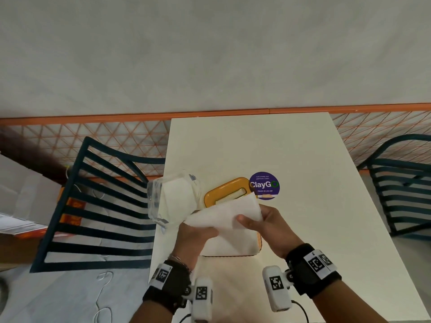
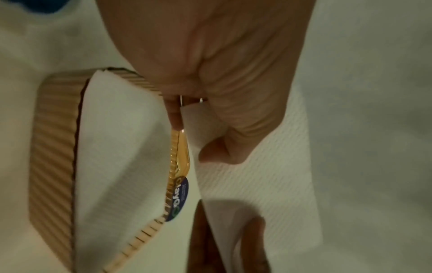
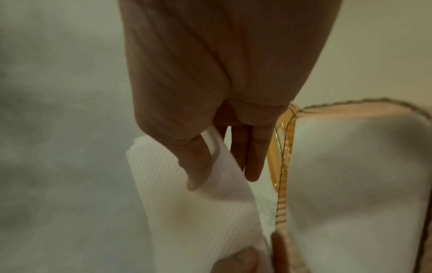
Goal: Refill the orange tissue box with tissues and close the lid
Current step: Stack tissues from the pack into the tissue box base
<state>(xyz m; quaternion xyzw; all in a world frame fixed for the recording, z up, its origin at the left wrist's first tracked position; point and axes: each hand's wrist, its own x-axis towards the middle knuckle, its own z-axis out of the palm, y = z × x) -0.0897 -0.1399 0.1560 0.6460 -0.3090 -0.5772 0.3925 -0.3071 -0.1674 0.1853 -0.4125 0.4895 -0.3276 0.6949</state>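
The right hand (image 1: 270, 226) pinches one end of a folded white tissue (image 1: 224, 217), the thumb on top and the fingers (image 3: 253, 157) under it. The left hand (image 1: 196, 236) grips the other end of the same tissue, its thumb (image 2: 222, 149) pressed on the ribbed paper. Both hands hold the tissue in the air, just above the open orange tissue box (image 1: 233, 245), with the wrists turned inward toward each other.

The box stands on the white table (image 1: 291, 148) and white tissues already fill it. Its orange lid (image 1: 225, 190) is open and lies at the far side of the box. Just beside the lid is a round purple sticker (image 1: 264, 185). To the left of the box, near the table edge, stands a clear plastic pack of tissues (image 1: 173, 199).

I think some risks exist here. The tissue is thin and two hands pull it, so it can tear if they pull apart too much. If it goes down crooked, a corner can stay over the ribbed wall (image 2: 53, 144) and the lid will catch it. The pack stands close to the edge, and the left arm could push it off.
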